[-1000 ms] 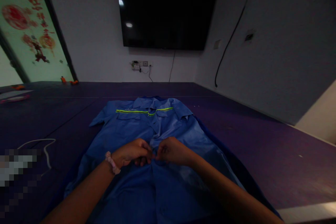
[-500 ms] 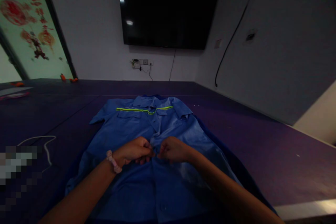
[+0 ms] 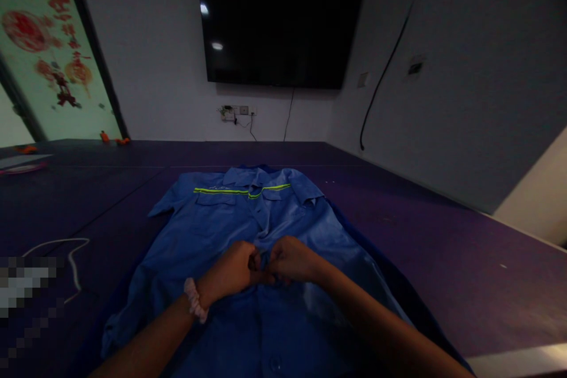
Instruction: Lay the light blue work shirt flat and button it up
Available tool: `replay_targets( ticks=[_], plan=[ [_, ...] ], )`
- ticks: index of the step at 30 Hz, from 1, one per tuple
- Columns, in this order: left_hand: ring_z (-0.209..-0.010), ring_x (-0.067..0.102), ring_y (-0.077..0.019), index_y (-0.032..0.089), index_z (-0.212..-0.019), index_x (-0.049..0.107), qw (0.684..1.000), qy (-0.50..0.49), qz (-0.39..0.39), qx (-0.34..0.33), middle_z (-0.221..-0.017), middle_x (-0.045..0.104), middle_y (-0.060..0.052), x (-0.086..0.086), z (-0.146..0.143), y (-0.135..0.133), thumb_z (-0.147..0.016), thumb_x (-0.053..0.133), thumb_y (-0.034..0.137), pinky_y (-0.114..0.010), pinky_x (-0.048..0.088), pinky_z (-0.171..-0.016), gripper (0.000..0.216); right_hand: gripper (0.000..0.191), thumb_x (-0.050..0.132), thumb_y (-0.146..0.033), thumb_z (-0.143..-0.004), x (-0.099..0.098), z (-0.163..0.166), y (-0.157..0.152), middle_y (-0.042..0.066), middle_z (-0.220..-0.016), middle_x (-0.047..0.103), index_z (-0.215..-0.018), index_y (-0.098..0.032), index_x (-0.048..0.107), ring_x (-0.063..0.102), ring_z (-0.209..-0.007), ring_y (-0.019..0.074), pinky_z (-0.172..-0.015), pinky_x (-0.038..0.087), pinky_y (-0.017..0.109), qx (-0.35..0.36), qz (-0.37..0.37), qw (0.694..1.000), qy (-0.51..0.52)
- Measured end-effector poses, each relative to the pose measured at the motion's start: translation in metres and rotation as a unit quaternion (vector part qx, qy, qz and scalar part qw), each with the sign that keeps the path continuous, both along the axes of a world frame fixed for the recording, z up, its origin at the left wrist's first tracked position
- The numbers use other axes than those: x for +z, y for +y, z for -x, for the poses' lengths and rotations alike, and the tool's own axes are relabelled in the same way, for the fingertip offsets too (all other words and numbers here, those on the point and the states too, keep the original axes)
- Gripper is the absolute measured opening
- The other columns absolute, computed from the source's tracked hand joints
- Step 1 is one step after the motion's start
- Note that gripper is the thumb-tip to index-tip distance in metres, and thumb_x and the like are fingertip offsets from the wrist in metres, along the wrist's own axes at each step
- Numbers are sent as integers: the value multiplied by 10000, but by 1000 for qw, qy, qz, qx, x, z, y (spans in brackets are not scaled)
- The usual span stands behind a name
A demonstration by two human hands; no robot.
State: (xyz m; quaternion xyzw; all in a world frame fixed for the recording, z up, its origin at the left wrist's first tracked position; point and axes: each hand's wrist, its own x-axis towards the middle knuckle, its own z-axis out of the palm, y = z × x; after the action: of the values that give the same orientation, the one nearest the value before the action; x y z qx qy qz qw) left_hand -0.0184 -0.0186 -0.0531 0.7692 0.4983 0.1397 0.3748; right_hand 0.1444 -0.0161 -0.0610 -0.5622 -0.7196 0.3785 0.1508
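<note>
A blue short-sleeved work shirt [image 3: 199, 242] with a yellow-green stripe across the chest lies spread out, collar away from me. My left hand [image 3: 239, 267], with a pink scrunchie [image 3: 195, 300] on its wrist, pinches the shirt's front edge midway down. Right beside it, my right hand [image 3: 293, 261] is closed on the same front placket, fingertips meeting the left ones. The bit of cloth or button between the fingers is hidden. Lower on the placket a button [image 3: 275, 363] shows. Darker blue cloth [image 3: 398, 286] sticks out from under the shirt.
The shirt rests on a purple mat floor [image 3: 443, 260]. To the left lie a white cable [image 3: 73, 266] and a blurred-out object [image 3: 26, 286]. A large television [image 3: 279, 23] hangs on the far wall, with sockets [image 3: 239, 111] below it. Small orange things [image 3: 104, 136] stand by the glass door.
My hands have come closer together, the left fingertips now meeting the right at the placket. The view has tipped slightly, so everything sits a little lower.
</note>
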Motion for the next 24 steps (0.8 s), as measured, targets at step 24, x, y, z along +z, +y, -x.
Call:
replay_targets(
  ticks=[24],
  plan=[
    [-499,443,-116,148,-567,563,979,128,-155,-46,-557,546,-24,8,-3,-10,-735,579,376,-230,235,-481,284,161,455,-120,-682,-9,3,6,-9,-601,571,-618,-132,603,505,-589,88,-515,328,161,33,-119,992,22]
  ],
)
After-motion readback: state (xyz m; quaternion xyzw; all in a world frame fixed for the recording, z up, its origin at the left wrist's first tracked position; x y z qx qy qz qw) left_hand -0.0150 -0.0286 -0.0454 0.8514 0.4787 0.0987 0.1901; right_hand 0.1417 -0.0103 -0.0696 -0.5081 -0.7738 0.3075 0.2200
